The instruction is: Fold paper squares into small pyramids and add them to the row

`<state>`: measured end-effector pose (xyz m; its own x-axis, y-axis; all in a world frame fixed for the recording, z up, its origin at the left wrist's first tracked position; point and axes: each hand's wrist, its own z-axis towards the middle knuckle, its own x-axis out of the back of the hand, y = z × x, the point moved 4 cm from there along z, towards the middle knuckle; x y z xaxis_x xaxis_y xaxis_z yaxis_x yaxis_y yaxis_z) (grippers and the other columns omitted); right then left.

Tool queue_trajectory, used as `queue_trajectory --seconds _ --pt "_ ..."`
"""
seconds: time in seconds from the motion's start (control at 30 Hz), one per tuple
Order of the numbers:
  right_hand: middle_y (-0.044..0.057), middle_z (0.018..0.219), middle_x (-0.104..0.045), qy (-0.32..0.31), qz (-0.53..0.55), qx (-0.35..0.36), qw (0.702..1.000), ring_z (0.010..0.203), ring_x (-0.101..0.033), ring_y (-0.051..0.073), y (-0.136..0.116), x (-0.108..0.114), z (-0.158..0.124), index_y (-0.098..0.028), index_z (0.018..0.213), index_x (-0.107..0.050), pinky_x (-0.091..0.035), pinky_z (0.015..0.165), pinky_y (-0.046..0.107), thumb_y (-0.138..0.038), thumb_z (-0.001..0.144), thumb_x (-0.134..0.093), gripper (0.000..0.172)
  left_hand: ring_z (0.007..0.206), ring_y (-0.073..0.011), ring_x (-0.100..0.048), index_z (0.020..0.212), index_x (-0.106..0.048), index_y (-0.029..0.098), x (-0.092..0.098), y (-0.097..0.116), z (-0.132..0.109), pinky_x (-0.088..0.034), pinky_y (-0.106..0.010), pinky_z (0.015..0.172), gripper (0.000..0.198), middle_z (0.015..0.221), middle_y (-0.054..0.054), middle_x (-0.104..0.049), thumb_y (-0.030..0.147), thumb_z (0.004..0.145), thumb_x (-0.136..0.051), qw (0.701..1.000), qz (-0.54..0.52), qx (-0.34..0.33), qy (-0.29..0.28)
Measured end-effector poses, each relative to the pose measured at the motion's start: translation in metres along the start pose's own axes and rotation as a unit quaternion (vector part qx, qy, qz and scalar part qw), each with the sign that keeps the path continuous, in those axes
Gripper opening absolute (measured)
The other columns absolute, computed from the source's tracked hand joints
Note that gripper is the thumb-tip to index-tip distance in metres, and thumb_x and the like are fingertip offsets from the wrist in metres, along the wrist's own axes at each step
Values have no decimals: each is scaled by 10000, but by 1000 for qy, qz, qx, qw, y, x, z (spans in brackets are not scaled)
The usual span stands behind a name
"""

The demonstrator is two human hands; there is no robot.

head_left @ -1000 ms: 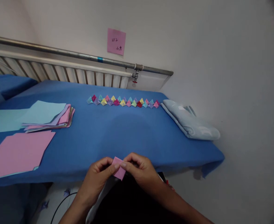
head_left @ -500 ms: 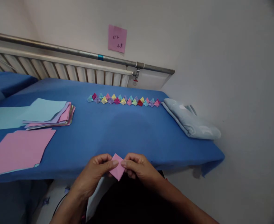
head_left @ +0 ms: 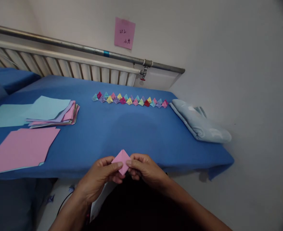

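A small pink folded paper (head_left: 122,158), diamond-shaped with a point at the top, is held between both hands at the front edge of the blue-covered surface. My left hand (head_left: 106,170) pinches its left side, thumb on the front face and fingers behind. On the right side my right hand (head_left: 143,167) grips it the same way, with the thumb near its right corner. Farther back, two staggered rows of small folded papers (head_left: 129,100) in several colours lie on the blue cloth (head_left: 93,138).
Pink sheets (head_left: 23,147) and a stack of coloured sheets (head_left: 48,108) lie at the left. A folded light-blue blanket (head_left: 199,123) rests at the right end. Behind stand a radiator (head_left: 76,69) and a pipe; a pink note (head_left: 124,33) hangs on the wall.
The pink paper now shows a wider diamond face and sits slightly higher between my fingers. Both hands keep hold of it. The whole view has shifted slightly.
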<state>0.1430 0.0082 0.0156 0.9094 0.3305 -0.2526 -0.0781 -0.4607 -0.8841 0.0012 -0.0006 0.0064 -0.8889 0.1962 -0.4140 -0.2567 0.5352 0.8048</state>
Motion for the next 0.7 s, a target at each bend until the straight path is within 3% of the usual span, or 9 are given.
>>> queue_trajectory --seconds 0.23,0.53,0.7 --pt "-61 524 -489 28 -67 -14 997 453 -401 39 -6 -2 -1 -148 614 -542 -294 424 171 -387 673 -712 299 495 -98 -549 658 -686 149 -1 5 2 -460 -208 499 214 579 -19 -638 345 617 -761 999 21 -6 43" --pt "-53 544 -512 -29 -5 -40 999 448 -399 44 0 -1 5 -152 665 -549 -292 421 179 -335 658 -711 244 506 -100 -576 673 -642 131 2 5 4 -456 -207 507 252 594 -14 -647 357 617 -741 999 44 10 16" --pt "-60 503 -493 20 -89 7 996 418 -405 47 -5 4 6 -171 625 -521 -275 434 191 -386 762 -600 267 455 -95 -534 589 -585 150 0 5 4 -430 -204 482 225 478 22 -581 328 590 -723 997 70 14 42"
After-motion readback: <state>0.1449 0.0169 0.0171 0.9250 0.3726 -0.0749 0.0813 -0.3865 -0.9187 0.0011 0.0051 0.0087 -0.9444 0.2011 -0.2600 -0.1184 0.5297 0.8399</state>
